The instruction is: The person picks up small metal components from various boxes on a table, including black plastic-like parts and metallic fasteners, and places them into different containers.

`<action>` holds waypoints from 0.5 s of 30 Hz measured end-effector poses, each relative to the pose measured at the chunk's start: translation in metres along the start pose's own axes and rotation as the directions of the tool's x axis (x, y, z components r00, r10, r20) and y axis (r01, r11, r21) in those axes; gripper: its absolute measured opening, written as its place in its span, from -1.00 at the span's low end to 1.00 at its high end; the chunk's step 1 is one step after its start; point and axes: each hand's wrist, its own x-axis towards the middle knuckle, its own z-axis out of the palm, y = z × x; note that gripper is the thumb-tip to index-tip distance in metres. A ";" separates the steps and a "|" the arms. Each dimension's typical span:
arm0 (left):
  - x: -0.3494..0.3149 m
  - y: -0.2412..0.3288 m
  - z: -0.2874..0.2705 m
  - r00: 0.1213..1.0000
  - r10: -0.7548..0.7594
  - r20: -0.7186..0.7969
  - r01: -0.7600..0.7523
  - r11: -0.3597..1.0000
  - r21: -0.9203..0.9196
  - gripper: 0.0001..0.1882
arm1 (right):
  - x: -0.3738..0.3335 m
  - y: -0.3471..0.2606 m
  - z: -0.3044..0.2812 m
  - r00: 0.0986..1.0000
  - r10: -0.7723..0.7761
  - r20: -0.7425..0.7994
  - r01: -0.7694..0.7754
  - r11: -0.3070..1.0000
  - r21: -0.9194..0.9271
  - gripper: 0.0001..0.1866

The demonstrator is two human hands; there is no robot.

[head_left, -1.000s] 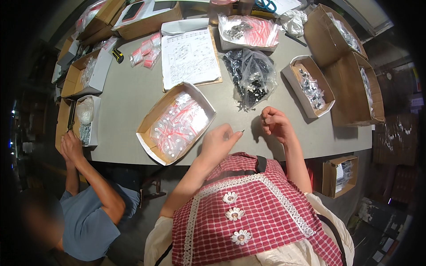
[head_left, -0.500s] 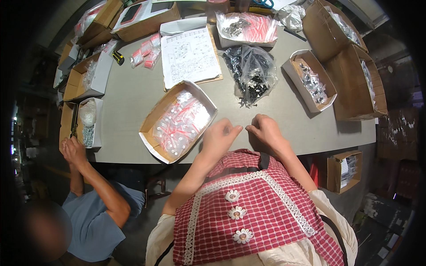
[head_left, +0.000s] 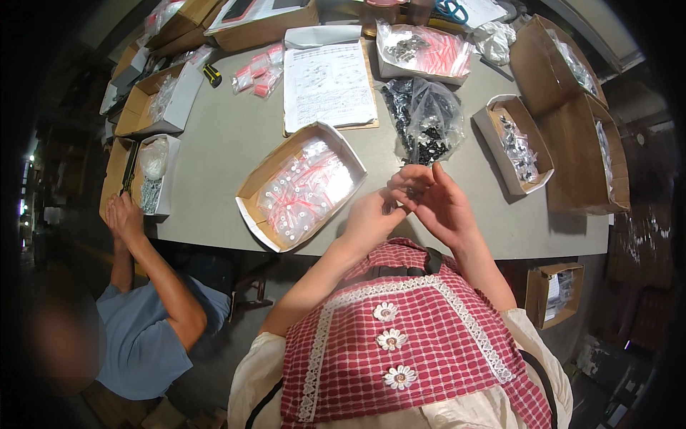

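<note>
My left hand (head_left: 368,220) and my right hand (head_left: 444,209) meet above the table's near edge, in front of my red checked apron (head_left: 357,307). The right one is turned palm up, its fingers curled and its thumb raised. Against those fingers press the pinched fingertips of the left. Something small and dark shows between them, too small to name. Just beyond lies an open clear bag (head_left: 436,118) of small black parts. Left of my hands stands a white-rimmed cardboard tray (head_left: 246,218) holding small zip bags (head_left: 304,193) with red strips and white round pieces.
A paper with drawings (head_left: 329,86) lies behind the tray. Boxes of bagged parts (head_left: 421,53) and metal pieces (head_left: 518,146) stand at the back and right. A yellow-black cutter (head_left: 212,75) lies at left. A co-worker's hands (head_left: 125,217) are at a box (head_left: 161,204) on the left.
My hands have come together. The right has turned palm up with its thumb raised, and the left has moved right to its fingers. The whole view has shifted slightly.
</note>
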 end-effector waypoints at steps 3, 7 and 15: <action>0.001 -0.007 0.000 0.994 -0.099 0.055 0.099 0.995 0.018 -0.84 | 0.000 0.003 0.012 0.998 -0.009 0.054 0.007 1.000 0.026 -0.49; -0.004 0.001 0.004 1.000 0.011 0.021 -0.011 1.000 -0.024 -0.74 | -0.001 0.009 0.023 0.994 -0.051 0.099 0.055 0.998 -0.038 -0.49; -0.003 0.005 -0.002 0.989 0.111 0.096 -0.106 0.993 -0.057 -0.64 | -0.010 0.012 0.040 0.982 -0.124 0.142 0.163 0.935 -0.316 -0.45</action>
